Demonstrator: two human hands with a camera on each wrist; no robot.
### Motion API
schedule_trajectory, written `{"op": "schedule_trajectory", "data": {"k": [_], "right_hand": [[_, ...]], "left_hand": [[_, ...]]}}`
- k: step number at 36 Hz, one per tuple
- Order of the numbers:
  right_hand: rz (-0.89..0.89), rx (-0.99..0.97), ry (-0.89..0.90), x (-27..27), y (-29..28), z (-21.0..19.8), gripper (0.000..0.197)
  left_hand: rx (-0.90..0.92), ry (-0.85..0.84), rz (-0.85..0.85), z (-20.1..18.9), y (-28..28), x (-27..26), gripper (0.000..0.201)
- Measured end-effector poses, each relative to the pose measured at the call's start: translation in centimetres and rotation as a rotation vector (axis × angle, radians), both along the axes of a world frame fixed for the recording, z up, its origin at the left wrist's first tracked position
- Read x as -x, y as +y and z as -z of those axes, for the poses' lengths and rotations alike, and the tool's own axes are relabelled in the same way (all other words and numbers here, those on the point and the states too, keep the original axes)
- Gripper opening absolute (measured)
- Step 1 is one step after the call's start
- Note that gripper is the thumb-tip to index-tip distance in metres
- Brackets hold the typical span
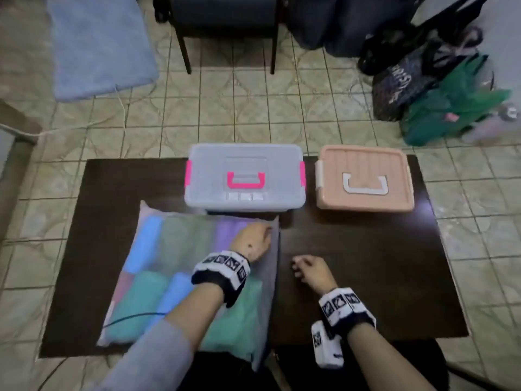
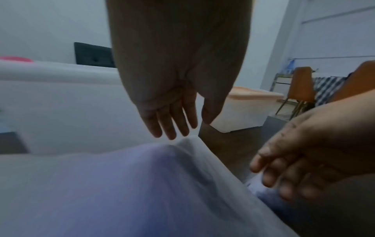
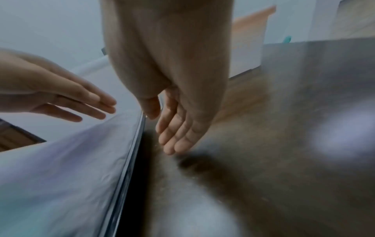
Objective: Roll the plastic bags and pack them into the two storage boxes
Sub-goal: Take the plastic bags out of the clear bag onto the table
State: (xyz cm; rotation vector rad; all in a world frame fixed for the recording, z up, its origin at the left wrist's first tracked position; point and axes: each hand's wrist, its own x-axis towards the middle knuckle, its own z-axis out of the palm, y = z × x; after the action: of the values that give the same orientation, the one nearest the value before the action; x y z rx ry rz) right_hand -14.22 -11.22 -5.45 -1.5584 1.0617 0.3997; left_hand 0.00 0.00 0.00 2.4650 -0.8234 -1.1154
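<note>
Two boxes (image 1: 244, 176) sit shut at the far side. My left hand (image 1: 251, 240) rests flat, fingers straight, on the big pouch (image 1: 180, 249) of bags; my right hand (image 1: 310, 270) hangs loose, holding nothing. I think I must open the pouch next.

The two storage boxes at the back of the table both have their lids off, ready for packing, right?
No. In the head view both lids are on: the clear box with pink latches and the peach box sit closed at the back of the table.

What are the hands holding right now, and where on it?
Nothing is held. The left hand hovers open over the far right corner of the translucent pouch; the right hand is open over the bare table.
</note>
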Motion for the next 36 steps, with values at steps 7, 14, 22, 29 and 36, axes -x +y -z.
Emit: {"op": "schedule_trajectory", "data": {"k": [7, 14, 22, 29, 36], "right_hand": [[0.183, 0.11, -0.142, -5.9, -1.0, 4.8, 0.024], [0.248, -0.074, -0.266, -10.0, -1.8, 4.1, 0.022], [0.162, -0.106, -0.326, -9.6, -2.5, 4.7, 0.028], [0.134, -0.2, -0.368, -9.2, -3.2, 5.5, 0.018], [0.168, -0.277, -0.436, -9.0, -3.8, 6.8, 0.01]], "left_hand": [[-0.072, -0.026, 0.108, 4.2, -2.9, -3.3, 0.041], [-0.069, -0.028, 0.263, 5.6, -3.7, -4.9, 0.039], [-0.036, -0.137, 0.248, 6.3, -4.6, -4.7, 0.041], [-0.031, -0.214, 0.232, 7.4, -5.2, -5.0, 0.043], [-0.037, -0.303, 0.203, 8.4, -5.4, -5.1, 0.039]]}}
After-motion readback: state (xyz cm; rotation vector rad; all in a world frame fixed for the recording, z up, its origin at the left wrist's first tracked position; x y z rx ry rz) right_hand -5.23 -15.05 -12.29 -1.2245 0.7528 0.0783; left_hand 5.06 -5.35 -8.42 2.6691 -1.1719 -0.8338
